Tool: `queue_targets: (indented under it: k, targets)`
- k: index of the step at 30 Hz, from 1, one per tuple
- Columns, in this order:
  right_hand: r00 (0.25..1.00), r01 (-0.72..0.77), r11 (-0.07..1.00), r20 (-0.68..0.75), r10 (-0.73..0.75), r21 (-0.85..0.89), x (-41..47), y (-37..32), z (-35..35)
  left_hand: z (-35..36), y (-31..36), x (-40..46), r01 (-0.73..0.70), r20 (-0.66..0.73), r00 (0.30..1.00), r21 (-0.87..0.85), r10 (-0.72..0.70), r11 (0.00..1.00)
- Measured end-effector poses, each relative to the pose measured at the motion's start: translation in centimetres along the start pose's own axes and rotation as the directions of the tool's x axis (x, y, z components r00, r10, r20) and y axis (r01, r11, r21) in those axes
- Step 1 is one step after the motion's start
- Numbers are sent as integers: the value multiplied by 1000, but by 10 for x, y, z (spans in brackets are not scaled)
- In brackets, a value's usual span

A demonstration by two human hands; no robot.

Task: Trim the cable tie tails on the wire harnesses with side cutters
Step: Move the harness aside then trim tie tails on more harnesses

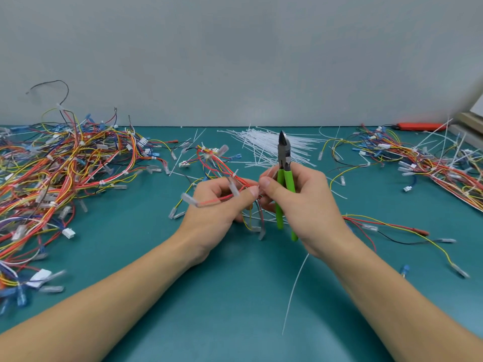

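My left hand (219, 202) grips a wire harness (222, 168) of red, yellow and black wires above the green mat. My right hand (303, 202) holds the green-handled side cutters (285, 163) upright, jaws closed and pointing away from me. Its thumb and forefinger meet my left thumb at the harness, pinching the wires there. A long white cable tie tail (294, 293) hangs down below my right wrist. The harness ends with clear connectors trail off to the right (397, 228) and dangle under my hands.
A big tangled heap of harnesses (57, 178) covers the left of the mat. Another heap (431, 160) lies at the right. A loose bundle of white cable ties (264, 145) sits behind my hands. An orange tool (420, 126) lies at the back right by the wall.
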State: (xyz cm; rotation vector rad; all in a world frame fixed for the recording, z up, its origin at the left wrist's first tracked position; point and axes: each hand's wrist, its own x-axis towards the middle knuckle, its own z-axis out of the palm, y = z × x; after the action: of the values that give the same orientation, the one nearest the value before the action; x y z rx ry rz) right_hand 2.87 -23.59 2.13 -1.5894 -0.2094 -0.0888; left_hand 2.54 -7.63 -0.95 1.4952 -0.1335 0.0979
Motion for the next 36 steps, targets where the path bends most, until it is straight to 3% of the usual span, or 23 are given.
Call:
queue_targets:
  k: [12, 25, 29, 33, 36]
  targets:
    - [998, -53, 999, -39, 53, 5, -2, 7, 10, 7, 7, -3, -75, -46, 996, 158, 83, 985]
    - [987, -135, 983, -69, 144, 124, -1, 4, 9, 5, 2, -5, -58, -39, 997, 108, 62, 992]
    - [986, -138, 983, -76, 148, 117, -1, 4, 10, 7, 6, -6, -93, -45, 994, 164, 102, 982]
    - [989, -122, 989, -74, 129, 86, -2, 4, 11, 10, 7, -8, -158, -80, 976, 379, 202, 912]
    - [988, -122, 990, -88, 128, 71, -1, 5, 12, 12, 9, -10, -157, -84, 976, 368, 200, 917]
